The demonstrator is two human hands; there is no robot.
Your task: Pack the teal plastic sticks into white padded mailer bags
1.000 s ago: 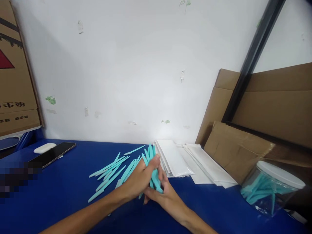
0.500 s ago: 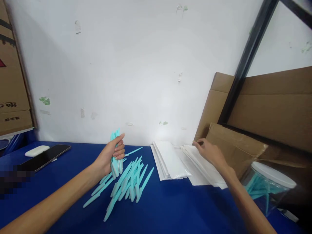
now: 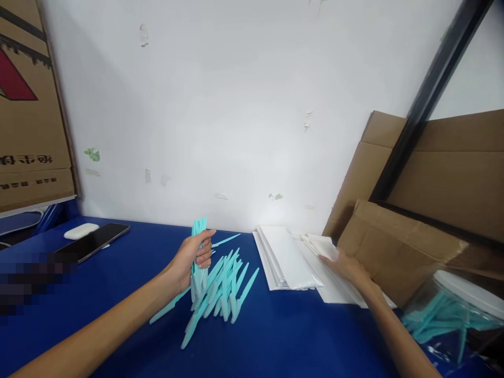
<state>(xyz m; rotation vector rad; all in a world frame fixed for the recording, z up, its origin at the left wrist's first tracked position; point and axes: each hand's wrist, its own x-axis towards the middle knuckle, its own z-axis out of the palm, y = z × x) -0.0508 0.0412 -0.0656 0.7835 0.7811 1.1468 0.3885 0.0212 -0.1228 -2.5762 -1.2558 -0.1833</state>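
Observation:
My left hand (image 3: 191, 260) is closed around an upright bundle of teal plastic sticks (image 3: 199, 227), held just above the blue table (image 3: 118, 294). A loose pile of the same teal sticks (image 3: 226, 286) lies fanned out on the table right beside that hand. My right hand (image 3: 346, 266) rests flat on the right-hand stack of white flat bags (image 3: 333, 286), fingers stretched over the top bag. A second stack of white bags (image 3: 285, 257) lies to its left.
A clear jar with a white lid (image 3: 452, 312) holds more teal sticks at the right edge. Cardboard sheets (image 3: 413, 241) lean on the wall behind the bags. A phone (image 3: 96, 241) and a white case (image 3: 81, 230) lie at the back left, below a cardboard box (image 3: 27, 115).
One second ago both hands gripped the sticks together. The left hand then lifted a bundle upright, and the right hand went to the white bags, where it has slid nearer along the stack.

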